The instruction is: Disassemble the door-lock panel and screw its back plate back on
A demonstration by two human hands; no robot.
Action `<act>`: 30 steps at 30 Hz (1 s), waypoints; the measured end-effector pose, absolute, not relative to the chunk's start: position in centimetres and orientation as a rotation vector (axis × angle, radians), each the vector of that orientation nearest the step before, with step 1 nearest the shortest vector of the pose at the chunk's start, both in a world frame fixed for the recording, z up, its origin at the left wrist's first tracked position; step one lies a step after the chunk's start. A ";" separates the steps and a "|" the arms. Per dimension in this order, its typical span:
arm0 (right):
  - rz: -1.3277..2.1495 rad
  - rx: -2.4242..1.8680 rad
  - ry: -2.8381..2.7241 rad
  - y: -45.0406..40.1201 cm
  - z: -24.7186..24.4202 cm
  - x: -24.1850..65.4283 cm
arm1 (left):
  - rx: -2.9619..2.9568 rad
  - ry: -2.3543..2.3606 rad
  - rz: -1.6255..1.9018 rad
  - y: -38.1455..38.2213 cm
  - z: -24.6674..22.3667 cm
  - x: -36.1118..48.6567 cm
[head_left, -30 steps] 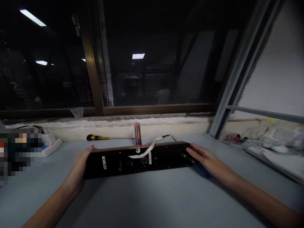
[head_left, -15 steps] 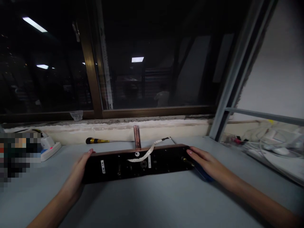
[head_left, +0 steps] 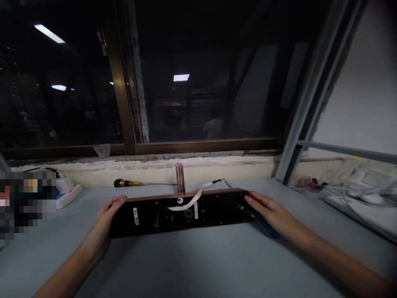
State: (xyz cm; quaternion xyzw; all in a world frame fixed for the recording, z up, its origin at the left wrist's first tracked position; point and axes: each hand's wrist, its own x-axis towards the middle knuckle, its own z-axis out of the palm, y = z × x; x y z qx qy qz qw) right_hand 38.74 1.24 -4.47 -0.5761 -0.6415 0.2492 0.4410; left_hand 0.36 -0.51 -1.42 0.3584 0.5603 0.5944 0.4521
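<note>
Between my hands is a long black panel with a copper-coloured top edge, small screws and white labels, one reading "CE 15" or similar. My left hand grips its left end, thumb over the top corner. At the other end my right hand holds the upper right corner, thumb on the front face. A white wrapped cable with a dark end lies across the panel's face and over its top edge. Below my right hand, partly hidden, is a blue object whose kind I cannot make out. My other fingers are mostly hidden behind the panel.
Behind the panel, a screwdriver with a yellow and black handle lies on the grey table. A copper-coloured cylinder stands there too. At left is a white power strip; at right, tangled cables lie beyond a metal post.
My left thumb has slid slightly right along the panel's top edge. The panel and my right hand look nearly the same; the whole view has shifted a little.
</note>
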 end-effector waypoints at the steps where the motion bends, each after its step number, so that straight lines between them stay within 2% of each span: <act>1: 0.622 -1.431 -1.595 1.2 -4.5 38.8 | 0.888 1.379 1.472 -0.5 -1.4 0.2; 6: 0.638 -1.455 -1.583 1.1 -4.8 39.3 | 0.994 1.320 1.375 -0.6 -1.1 -0.8; 13: 0.662 -1.506 -1.585 0.8 -5.0 39.6 | 1.256 1.362 1.062 -1.1 -0.3 -3.2; 24: 0.751 -1.379 -1.770 1.1 -4.9 39.4 | 1.504 1.350 0.851 -0.7 0.4 -4.6; 30: 0.764 -1.360 -1.606 1.6 -5.1 39.5 | 1.377 1.389 1.007 -0.5 -0.2 -3.4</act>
